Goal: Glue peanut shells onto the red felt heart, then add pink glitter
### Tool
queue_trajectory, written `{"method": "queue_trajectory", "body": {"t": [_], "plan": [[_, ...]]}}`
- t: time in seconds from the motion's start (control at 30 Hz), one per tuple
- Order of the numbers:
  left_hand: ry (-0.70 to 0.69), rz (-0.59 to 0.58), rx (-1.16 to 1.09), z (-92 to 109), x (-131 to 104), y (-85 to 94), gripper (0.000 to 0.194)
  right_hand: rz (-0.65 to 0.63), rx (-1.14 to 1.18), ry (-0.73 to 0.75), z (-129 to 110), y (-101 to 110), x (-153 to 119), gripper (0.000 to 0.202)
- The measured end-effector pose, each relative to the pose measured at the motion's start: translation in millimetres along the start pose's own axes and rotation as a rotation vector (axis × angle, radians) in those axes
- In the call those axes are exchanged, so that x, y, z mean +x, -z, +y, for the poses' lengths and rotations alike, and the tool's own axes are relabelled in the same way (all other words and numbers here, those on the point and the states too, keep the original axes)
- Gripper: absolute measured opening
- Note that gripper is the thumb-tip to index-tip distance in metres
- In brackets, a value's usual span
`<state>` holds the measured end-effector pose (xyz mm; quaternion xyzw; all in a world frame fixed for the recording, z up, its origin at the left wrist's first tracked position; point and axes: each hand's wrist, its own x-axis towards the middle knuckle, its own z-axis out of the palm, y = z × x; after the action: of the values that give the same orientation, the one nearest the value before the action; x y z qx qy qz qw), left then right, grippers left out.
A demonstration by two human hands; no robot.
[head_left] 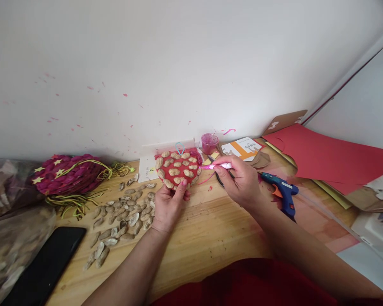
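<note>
My left hand (172, 202) grips the lower edge of a red heart-shaped piece (178, 172) covered with peanut shells, its thumb lying on the front. A light blue loop stands up from the top of the piece. In my right hand (239, 178) is a white paintbrush (221, 166) with a pink tip, which meets the right edge of the heart. Shells near that upper right edge are coloured magenta; the others are plain tan. Behind the brush stands a small plastic cup (210, 143) stained with pink paint.
Loose peanut shells (127, 210) spread left of my hand. Farther left are a stack of magenta shell pieces (72, 174) with stars and cords, a black phone (47, 263) and a plastic bag (15, 242). A blue glue gun (284, 193), cardboard and red paper (332, 155) lie on the right.
</note>
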<state>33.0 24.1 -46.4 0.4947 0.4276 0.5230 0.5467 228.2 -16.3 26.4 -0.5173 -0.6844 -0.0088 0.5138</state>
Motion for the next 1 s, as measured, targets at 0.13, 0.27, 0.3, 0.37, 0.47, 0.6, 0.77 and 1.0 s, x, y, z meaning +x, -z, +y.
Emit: {"method": "queue_trajectory", "body": {"t": [0.13,0.27,0.3,0.37,0.47,0.6,0.77,1.0], "plan": [[-0.010,-0.004,0.031,5.6,-1.4,-1.8,0.036,-0.005,-0.021,0.044,3.7,-0.8,0.1,0.004],[-0.024,0.007,0.034,5.8,-1.2,-2.1,0.036,-0.030,-0.030,0.069,3.9,-2.1,-1.0,0.004],[-0.028,0.010,0.035,5.1,-1.0,-1.9,0.036,-0.038,-0.028,0.074,2.9,-2.6,-1.5,0.004],[-0.035,0.016,0.034,3.4,-0.5,-1.0,0.036,-0.052,-0.018,0.082,0.3,-3.5,-2.6,0.003],[-0.043,0.014,0.036,0.9,-0.1,0.3,0.036,-0.073,-0.007,0.091,-3.0,-4.3,-3.5,0.003],[-0.054,0.007,0.036,-1.7,0.4,0.7,0.034,-0.077,-0.009,0.072,-1.8,-2.6,-2.2,0.004],[-0.053,0.002,0.029,-2.8,1.2,-0.7,0.033,-0.012,-0.029,0.031,3.9,0.9,-0.1,0.005],[-0.071,-0.010,0.070,-0.5,0.2,0.0,0.034,-0.091,0.004,0.061,3.4,-0.6,-1.0,0.005]]}}
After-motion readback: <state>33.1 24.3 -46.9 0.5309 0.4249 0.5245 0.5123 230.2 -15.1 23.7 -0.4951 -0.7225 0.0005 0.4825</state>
